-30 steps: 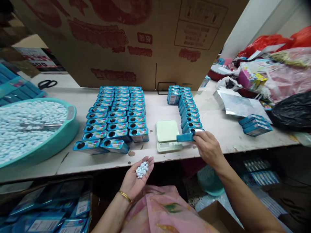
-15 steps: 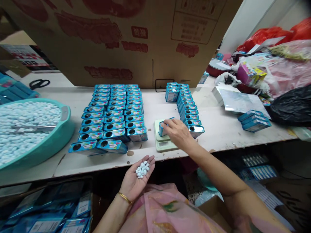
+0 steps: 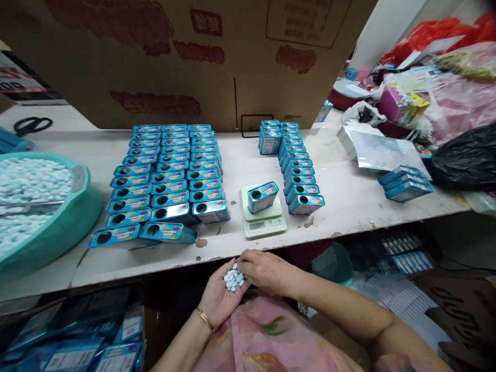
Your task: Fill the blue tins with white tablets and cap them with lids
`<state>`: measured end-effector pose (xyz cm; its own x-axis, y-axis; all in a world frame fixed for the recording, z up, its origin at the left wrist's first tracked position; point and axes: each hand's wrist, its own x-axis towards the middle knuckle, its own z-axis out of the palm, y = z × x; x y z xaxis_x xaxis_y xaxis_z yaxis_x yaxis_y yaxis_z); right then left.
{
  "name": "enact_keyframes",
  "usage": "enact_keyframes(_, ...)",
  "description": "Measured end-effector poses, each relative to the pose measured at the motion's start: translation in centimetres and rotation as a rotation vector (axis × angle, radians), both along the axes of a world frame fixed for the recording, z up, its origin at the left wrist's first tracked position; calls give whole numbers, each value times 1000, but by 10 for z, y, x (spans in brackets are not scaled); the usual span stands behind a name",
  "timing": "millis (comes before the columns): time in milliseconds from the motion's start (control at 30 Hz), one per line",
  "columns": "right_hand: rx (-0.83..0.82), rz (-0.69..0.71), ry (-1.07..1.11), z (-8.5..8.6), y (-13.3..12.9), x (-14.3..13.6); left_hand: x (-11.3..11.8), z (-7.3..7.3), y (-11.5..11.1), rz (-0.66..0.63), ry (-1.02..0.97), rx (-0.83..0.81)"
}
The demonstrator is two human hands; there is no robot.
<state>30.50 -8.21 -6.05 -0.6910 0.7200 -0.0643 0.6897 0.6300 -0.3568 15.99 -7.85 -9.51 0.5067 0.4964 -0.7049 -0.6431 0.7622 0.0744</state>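
Note:
My left hand (image 3: 221, 298) is cupped palm up below the table edge, holding a small heap of pale blue candies (image 3: 233, 279). Over its fingers curls my right hand (image 3: 263, 269), fingertips together at the heap's edge, with one candy (image 3: 235, 266) at the tips. Its thumb is hidden. On the table beyond, a blue candy tin (image 3: 262, 197) with a round dark hole in its top stands on a pale green digital scale (image 3: 267, 227). Rows of similar tins (image 3: 170, 186) stand left of the scale, and a shorter double row (image 3: 296, 170) is at its right.
A turquoise basin (image 3: 83, 206) full of candies, with a metal scoop (image 3: 34, 207), sits at the left. Behind it lie black scissors (image 3: 33, 125). A large cardboard box (image 3: 217, 93) blocks the back. Several tins (image 3: 406, 183) lie at the right near a black bag (image 3: 463, 157).
My right hand has let go of the tin on the scale and come back to the candies in my left palm. The view has shifted slightly to the right.

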Motion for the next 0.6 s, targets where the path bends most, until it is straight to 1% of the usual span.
enact_keyframes(100,27,-32,-30,-1,-2,-1,2,-2,1,-15,15,-16)
enact_keyframes(200,40,-58,-31,-1,-4,-1,5,-2,3,-15,47,-22)
enact_keyframes(333,31,-108,-20,-2,4,2,10,6,10,13,90,0)
enact_keyframes(467,80,-133,-50,1,11,4,16,15,21,18,106,-12)
enact_keyframes(533,111,-123,-66,3,11,4,18,17,23,7,106,-9)
enact_keyframes(600,126,-109,-71,3,9,4,19,15,22,2,108,-10)
